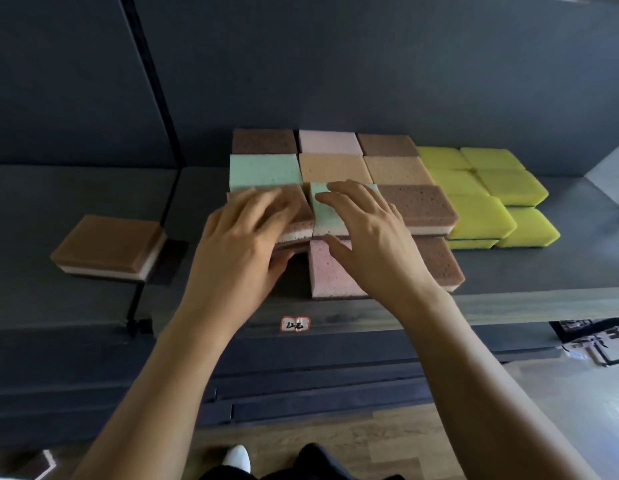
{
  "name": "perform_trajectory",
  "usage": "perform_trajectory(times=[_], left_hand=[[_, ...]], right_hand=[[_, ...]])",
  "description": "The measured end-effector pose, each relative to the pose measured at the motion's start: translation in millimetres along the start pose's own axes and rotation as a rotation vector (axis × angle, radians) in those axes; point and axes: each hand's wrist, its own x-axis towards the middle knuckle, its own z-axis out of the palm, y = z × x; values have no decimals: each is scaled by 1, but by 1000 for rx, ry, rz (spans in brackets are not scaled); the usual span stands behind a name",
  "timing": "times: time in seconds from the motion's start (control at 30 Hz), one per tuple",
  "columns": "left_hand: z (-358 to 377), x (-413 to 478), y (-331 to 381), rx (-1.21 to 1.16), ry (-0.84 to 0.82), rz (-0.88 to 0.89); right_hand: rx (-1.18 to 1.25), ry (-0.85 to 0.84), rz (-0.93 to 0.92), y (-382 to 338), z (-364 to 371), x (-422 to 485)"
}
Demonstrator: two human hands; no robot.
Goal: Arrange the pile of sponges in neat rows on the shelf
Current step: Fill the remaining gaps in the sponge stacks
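Sponges lie in rows on a dark shelf [543,271]: brown, pink, green and tan ones in a block [335,168], with yellow ones [481,209] to the right. My left hand [238,244] grips a brown sponge [302,209] at the block's front left, fingers on top and thumb under its front edge. That sponge sits slightly tilted. My right hand [366,233] rests with spread fingers on the green sponge [323,216] beside it, thumb at that sponge's front face. A pink sponge [330,275] lies below, near the shelf edge.
One brown sponge with a white base [110,245] lies apart on the neighbouring shelf section at the left, beyond a black upright post [152,98]. A small white label [295,323] is stuck on the shelf's front edge. Lower shelves and wooden floor show below.
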Motion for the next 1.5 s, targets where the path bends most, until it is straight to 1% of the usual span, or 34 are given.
perform_trajectory(times=[0.1,0.27,0.5,0.67,0.77,0.97,1.1,1.33,1.5], left_hand=[[9,5,-7,-3,-16,-3],[10,12,-23,-63,9,19],[9,14,-29,-22,-63,74],[18,13,-26,-25,20,54],[20,14,-25,-18,35,48],[8,11,-28,-45,-43,58],[-8,-9,-36,-61,-6,-5],[-39,-59,-82,-13,23,-159],[-58,-84,-126,10,5,-222]], right_hand=[[-11,-40,34,3,6,5],[16,-8,4,6,12,13],[49,-33,-5,10,13,14],[54,-19,3,10,16,13],[54,-15,9,9,18,12],[66,-62,-28,5,7,12],[127,-20,-94,-18,-3,17],[256,9,-308,-85,12,34],[281,5,-347,-131,34,52]])
